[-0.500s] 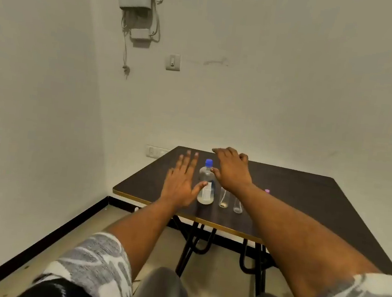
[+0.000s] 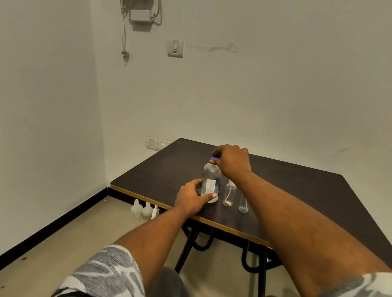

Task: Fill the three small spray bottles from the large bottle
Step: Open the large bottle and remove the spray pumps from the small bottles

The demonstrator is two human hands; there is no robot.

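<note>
Left hand [image 2: 191,198] now wraps the large bottle's [image 2: 211,177] lower body, no longer flat beside it | right hand [image 2: 232,163] has shifted onto its blue cap [image 2: 215,157], pinching it | large bottle upright on table [image 2: 306,197] | small spray bottle [image 2: 229,195] just right of it, 2nd small spray bottle [image 2: 243,205] farther right

Left hand [image 2: 190,197] grips large bottle [image 2: 210,183]; right hand [image 2: 232,162] pinches blue cap [image 2: 215,157].
</note>
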